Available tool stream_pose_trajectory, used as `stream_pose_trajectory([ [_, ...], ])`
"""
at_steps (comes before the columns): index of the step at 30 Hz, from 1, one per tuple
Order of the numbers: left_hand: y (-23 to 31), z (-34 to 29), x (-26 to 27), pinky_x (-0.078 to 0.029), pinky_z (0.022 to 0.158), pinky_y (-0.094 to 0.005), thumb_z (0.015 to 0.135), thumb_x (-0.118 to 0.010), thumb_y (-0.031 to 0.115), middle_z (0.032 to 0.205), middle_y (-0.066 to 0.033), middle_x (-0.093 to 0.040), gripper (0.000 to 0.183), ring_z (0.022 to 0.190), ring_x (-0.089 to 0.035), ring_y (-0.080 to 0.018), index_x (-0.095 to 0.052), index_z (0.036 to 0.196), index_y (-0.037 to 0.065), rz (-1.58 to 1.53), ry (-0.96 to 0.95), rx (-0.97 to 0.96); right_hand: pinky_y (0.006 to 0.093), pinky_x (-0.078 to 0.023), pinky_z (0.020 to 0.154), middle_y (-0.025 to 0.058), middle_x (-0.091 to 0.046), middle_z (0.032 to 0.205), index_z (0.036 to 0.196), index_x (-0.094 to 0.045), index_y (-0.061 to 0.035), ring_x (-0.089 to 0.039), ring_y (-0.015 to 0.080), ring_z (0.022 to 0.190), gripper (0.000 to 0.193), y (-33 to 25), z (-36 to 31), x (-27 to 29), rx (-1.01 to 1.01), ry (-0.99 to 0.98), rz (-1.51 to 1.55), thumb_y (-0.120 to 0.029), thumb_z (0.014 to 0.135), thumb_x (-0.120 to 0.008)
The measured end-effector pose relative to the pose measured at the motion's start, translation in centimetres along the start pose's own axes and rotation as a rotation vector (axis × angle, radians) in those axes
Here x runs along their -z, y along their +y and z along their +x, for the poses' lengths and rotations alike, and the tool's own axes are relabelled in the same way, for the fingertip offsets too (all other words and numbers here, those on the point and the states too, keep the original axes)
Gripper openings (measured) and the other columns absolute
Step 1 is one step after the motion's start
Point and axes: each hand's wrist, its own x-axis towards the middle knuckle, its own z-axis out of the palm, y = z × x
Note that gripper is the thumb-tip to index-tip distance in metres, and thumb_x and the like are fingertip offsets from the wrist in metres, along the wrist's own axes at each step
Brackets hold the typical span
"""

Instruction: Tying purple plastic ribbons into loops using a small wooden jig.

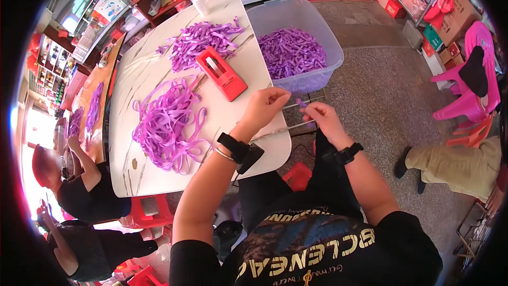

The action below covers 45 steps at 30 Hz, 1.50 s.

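My right hand [325, 120], just beyond the table's right edge, pinches a small purple ribbon piece [301, 103] at its fingertips. My left hand [266, 107] is to its left over the table edge, fingers curled and pressed together; what they hold, if anything, is hidden. Two thin pale rods [283, 129] stick out from the edge close to both hands. A loose tangle of purple ribbon [168, 127] lies left of my left forearm. Farther back, short purple ribbon strips [203, 42] are heaped beside a red tape dispenser [223, 77].
A translucent plastic bin [330, 47] full of purple ribbon pieces stands against the table's far right side. A white spool [200, 4] is on the marbled table [254, 69]. People sit and stand at left; another person's legs [450, 167] and pink chairs [471, 95] are at right.
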Motion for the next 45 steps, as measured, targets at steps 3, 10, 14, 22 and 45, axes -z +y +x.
stream_pose_trajectory([
  [3, -0.8, 0.2, -0.7, -0.045, 0.061, -0.0243, 0.078, -0.060, 0.015, 0.075, -0.0048, -0.063, 0.018, 0.066, -0.057, -0.0093, -0.064, 0.089, 0.001, 0.029, 0.000, 0.009, 0.0220, -0.046, 0.069, 0.0042, -0.061, 0.084, 0.092, -0.059, 0.0013, -0.056, 0.0099, 0.072, 0.018, 1.1, -0.3, -0.4, -0.029, -0.042, -0.004, -0.015, 0.087, -0.052],
  [10, -0.4, 0.4, -1.0, -0.043, 0.064, -0.0301, 0.073, -0.064, 0.024, 0.077, -0.0061, -0.064, 0.017, 0.067, -0.061, -0.0176, -0.068, 0.080, 0.009, 0.265, 0.018, -0.004, 0.0227, -0.046, 0.071, 0.0051, -0.061, 0.086, 0.095, -0.058, 0.0021, -0.058, 0.0113, 0.077, 0.018, 2.0, -0.7, -1.2, -0.047, 0.002, 0.139, -0.013, 0.086, -0.053],
  [14, 0.3, 0.6, -1.1, -0.038, 0.064, -0.0313, 0.072, -0.064, 0.029, 0.072, -0.0040, -0.064, 0.020, 0.065, -0.060, -0.0182, -0.069, 0.077, 0.011, 0.377, 0.019, -0.002, 0.0224, -0.047, 0.070, 0.0054, -0.063, 0.084, 0.096, -0.058, 0.0028, -0.060, 0.0117, 0.077, 0.019, 2.0, -1.2, -1.2, -0.041, -0.023, 0.037, -0.012, 0.086, -0.054],
  [22, 1.4, 0.7, -1.3, -0.045, 0.062, -0.0267, 0.069, -0.068, 0.032, 0.069, -0.0062, -0.062, 0.026, 0.063, -0.059, -0.0142, -0.069, 0.081, 0.009, 0.522, -0.042, 0.080, 0.0214, -0.047, 0.068, 0.0087, -0.064, 0.082, 0.093, -0.060, 0.0040, -0.060, 0.0102, 0.074, 0.019, -0.1, -6.5, -0.8, -0.146, -0.170, -0.161, -0.012, 0.085, -0.054],
  [45, -0.8, 2.2, -1.0, -0.036, 0.066, -0.0316, 0.072, -0.065, 0.034, 0.067, -0.0015, -0.062, 0.025, 0.067, -0.055, -0.0123, -0.068, 0.081, 0.011, 0.475, -0.091, 0.120, 0.0287, -0.040, 0.066, 0.0030, -0.049, 0.083, 0.079, -0.068, -0.0120, -0.049, 0.0185, 0.078, 0.011, -5.2, -22.4, -0.2, 0.214, -0.453, -0.722, -0.019, 0.071, -0.068],
])
